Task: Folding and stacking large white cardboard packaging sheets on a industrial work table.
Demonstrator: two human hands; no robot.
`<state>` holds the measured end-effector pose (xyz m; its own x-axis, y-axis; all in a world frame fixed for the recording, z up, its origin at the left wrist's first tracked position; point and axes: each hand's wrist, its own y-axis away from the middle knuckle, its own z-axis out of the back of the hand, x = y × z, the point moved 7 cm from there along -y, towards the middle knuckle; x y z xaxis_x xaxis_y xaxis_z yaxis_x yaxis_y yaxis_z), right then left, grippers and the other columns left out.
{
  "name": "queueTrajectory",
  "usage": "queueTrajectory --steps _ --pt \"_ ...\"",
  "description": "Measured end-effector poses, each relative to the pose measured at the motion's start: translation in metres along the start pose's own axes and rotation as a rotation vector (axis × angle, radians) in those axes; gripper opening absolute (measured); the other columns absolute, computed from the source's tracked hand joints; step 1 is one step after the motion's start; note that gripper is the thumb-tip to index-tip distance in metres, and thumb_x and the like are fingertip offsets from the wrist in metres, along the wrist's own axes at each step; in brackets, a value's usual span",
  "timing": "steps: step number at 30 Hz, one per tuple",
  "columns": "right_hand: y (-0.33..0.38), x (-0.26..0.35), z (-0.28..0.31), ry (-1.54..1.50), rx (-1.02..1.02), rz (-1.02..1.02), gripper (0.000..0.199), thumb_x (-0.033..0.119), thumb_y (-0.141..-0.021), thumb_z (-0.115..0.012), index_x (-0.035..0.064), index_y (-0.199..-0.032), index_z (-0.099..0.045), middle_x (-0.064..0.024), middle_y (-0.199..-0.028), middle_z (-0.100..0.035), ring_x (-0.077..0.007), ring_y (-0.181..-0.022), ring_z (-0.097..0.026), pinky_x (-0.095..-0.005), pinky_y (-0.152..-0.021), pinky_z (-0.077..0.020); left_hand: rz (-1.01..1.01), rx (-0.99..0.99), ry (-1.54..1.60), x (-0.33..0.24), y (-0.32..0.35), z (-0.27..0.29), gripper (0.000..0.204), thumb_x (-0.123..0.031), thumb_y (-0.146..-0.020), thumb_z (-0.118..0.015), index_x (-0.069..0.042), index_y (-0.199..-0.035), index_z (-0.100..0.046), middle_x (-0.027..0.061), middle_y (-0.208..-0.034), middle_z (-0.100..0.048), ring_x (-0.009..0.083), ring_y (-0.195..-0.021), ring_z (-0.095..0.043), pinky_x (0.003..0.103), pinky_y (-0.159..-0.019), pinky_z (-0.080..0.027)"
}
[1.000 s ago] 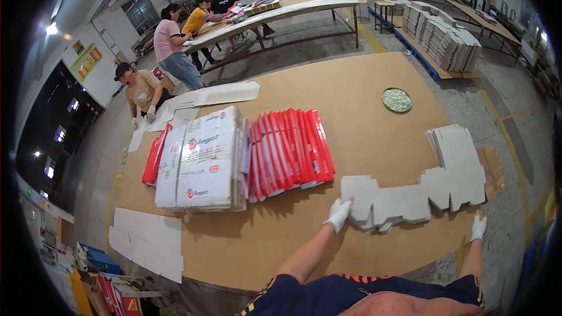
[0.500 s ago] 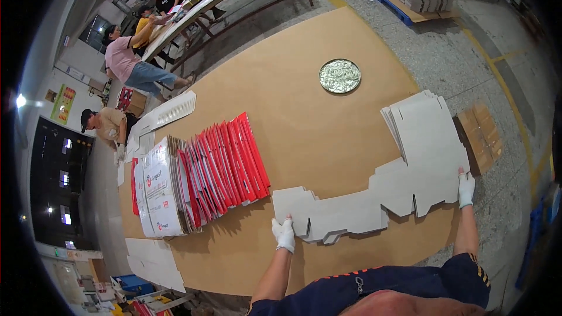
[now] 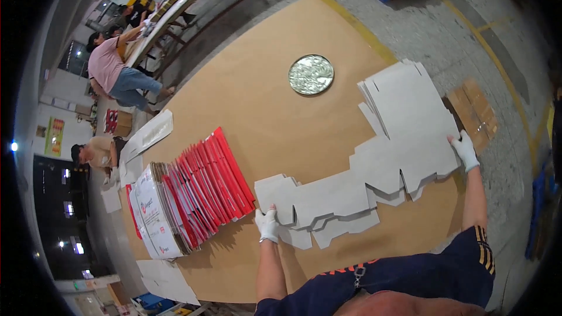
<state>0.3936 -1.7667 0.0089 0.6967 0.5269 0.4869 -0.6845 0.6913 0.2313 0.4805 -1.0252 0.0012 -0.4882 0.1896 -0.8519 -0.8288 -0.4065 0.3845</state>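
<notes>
A long flat grey die-cut cardboard blank (image 3: 374,164) lies across the brown table (image 3: 263,99), on top of more blanks of the same shape. My left hand (image 3: 268,224), in a white glove, grips the blank's left end. My right hand (image 3: 466,150), also gloved, grips its right end near the table's edge. To the left of my left hand a fanned row of folded red and white cartons (image 3: 187,196) leans on the table.
A round silver tin lid (image 3: 311,74) lies farther back on the table. Brown cardboard pieces (image 3: 475,112) lie on the floor to the right. Other people work at the left: one in pink (image 3: 114,70) at a long bench, one crouching (image 3: 93,153) by white sheets.
The view has swung and tilted, so the table now runs diagonally. Both hands stay on the ends of the blank, which has shifted with them toward the table's right edge.
</notes>
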Motion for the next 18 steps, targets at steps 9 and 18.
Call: queueTrajectory --steps 9,18 --pt "-0.052 0.016 -0.027 -0.388 0.083 0.148 0.078 0.055 -0.077 -0.061 -0.0066 -0.123 -0.045 -0.024 -0.116 -0.056 -0.0325 -0.107 -0.054 -0.0361 -0.094 -0.0391 -0.005 -0.005 -0.294 0.012 -0.015 0.002 0.052 -0.033 -0.074 -0.071 0.004 -0.103 -0.049 0.0117 -0.092 -0.059 0.0168 -0.075 -0.057 0.031 -0.065 -0.047" --pt "-0.024 0.051 -0.009 -0.13 0.135 0.024 0.072 0.058 -0.078 -0.058 -0.01 -0.102 -0.057 -0.0243 -0.102 -0.061 -0.0318 -0.099 -0.057 -0.0366 -0.086 -0.0417 0.123 0.19 -0.143 0.001 -0.005 0.009 0.049 -0.039 -0.077 -0.069 0.004 -0.098 -0.062 0.0091 -0.09 -0.064 0.0167 -0.076 -0.056 0.031 -0.07 -0.045"
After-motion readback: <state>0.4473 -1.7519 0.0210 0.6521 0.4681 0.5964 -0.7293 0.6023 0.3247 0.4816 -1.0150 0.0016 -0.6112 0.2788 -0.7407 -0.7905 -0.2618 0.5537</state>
